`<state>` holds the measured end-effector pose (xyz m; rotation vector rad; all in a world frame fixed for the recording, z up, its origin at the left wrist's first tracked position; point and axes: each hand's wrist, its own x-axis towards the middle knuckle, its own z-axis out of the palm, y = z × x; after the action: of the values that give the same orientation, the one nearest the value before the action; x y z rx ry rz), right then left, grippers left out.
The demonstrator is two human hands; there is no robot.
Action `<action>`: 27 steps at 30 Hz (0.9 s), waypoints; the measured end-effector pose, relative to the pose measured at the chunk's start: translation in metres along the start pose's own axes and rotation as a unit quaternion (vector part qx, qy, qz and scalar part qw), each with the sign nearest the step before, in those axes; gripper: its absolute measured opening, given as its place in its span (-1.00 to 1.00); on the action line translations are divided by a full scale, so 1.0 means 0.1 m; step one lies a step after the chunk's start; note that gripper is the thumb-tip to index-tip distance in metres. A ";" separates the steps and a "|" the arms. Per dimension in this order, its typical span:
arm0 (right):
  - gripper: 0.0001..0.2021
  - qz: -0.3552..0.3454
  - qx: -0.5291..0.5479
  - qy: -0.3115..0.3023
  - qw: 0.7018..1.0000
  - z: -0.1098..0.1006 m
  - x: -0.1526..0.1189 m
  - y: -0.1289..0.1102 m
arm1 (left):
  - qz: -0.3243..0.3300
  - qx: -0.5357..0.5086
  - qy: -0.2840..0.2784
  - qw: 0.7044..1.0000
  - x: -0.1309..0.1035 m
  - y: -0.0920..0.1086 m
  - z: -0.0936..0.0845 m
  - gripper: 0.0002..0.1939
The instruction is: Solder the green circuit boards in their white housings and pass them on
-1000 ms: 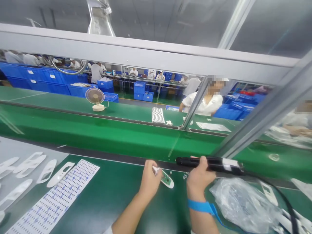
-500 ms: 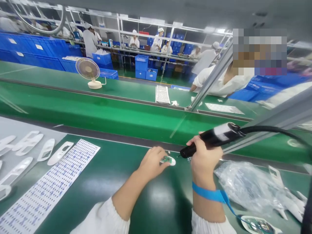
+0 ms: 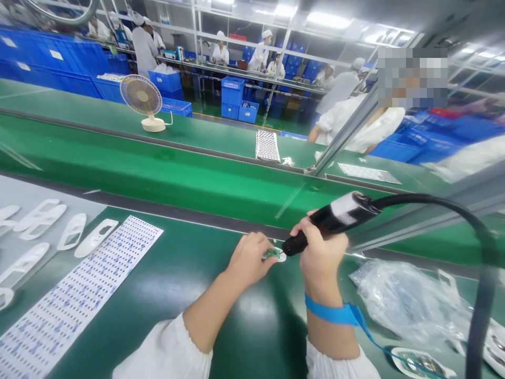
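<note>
head cam | worn, looks forward-down | close over green bench (image 3: 177, 295)

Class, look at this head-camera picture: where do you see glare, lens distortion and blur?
Head view: overhead lights leave pale glare on the dark green mat near the left hand; straight frame bars and the conveyor belt bend outward, a wide-lens effect; the right hand and black power tool are fairly sharp, while the plastic bag and right edge smear.
</note>
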<state>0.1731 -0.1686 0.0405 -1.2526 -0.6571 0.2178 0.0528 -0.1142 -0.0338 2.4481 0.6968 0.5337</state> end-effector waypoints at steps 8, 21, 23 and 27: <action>-0.86 -0.002 0.004 -0.001 1.000 0.00 0.01 0.00 | 0.008 0.024 0.009 1.000 -0.01 0.01 -0.01 -0.80; -0.89 -0.002 0.015 -0.015 1.000 0.01 0.01 0.04 | 0.018 0.044 0.009 0.999 -0.01 -0.01 -0.01 -0.75; -0.87 0.003 0.010 -0.014 1.000 0.01 0.01 0.04 | 0.017 0.039 0.010 0.999 -0.01 -0.01 0.00 -0.76; -0.86 0.018 -0.023 -0.020 0.999 0.01 0.01 0.01 | 0.014 0.024 0.005 1.000 -0.01 -0.03 0.03 -0.79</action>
<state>0.1734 -0.1668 0.0401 -1.3085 -0.6779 0.2598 0.0526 -0.1134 -0.0378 2.5052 0.6875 0.5466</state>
